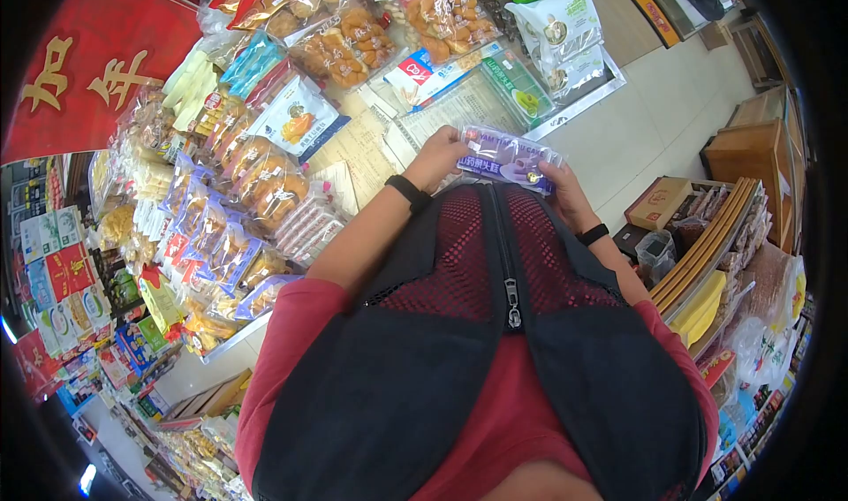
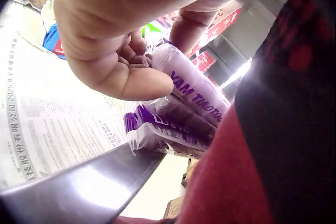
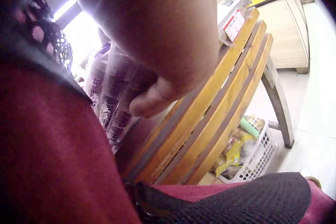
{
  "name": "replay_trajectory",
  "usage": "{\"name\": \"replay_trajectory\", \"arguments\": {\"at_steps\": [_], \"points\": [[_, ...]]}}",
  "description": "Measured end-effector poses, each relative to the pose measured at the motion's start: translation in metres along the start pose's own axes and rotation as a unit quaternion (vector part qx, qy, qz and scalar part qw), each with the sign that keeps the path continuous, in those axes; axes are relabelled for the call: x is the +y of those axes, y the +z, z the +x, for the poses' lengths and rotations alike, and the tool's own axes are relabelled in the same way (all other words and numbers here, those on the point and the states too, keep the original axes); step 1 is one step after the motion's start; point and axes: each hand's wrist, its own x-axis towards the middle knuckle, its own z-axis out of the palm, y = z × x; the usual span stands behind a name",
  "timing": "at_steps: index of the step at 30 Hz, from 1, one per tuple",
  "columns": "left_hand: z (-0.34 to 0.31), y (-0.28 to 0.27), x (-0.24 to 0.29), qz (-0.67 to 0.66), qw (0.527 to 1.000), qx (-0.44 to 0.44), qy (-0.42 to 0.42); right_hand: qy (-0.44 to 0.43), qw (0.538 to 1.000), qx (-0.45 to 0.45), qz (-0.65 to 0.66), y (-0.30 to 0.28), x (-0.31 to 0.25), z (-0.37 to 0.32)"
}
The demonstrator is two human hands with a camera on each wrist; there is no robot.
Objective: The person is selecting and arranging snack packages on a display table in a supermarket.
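I hold a clear purple snack packet (image 1: pixel 508 158) in both hands, close to my chest, over the edge of a display table. My left hand (image 1: pixel 439 154) grips its left end, with the fingers curled round the wrapper (image 2: pixel 189 85). At the packet's right end my right hand (image 1: pixel 558 185) grips it, and in the right wrist view the thumb presses on the purple rolls (image 3: pixel 113 100) inside. Purple lettering runs along the packet. Each wrist wears a black band.
The table (image 1: pixel 579 103) is covered with bagged pastries (image 1: pixel 442 11), white pouches (image 1: pixel 561 28) and printed paper (image 1: pixel 459 108). More packets (image 1: pixel 212 227) line its left side. On the right stand slatted wooden shelves (image 1: pixel 711 240), a cardboard box (image 1: pixel 658 202) and a white basket (image 3: pixel 252 153) below.
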Motion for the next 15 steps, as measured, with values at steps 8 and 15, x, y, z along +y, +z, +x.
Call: {"name": "replay_trajectory", "arguments": {"at_steps": [8,15], "points": [[0.004,-0.002,-0.006,0.021,1.0,-0.014,-0.005,-0.004,1.0,0.002,-0.001,-0.003,0.002,0.001],[0.003,-0.005,-0.007,-0.002,0.999,-0.031,-0.008,0.004,1.0,-0.003,-0.009,0.001,-0.002,0.0]]}}
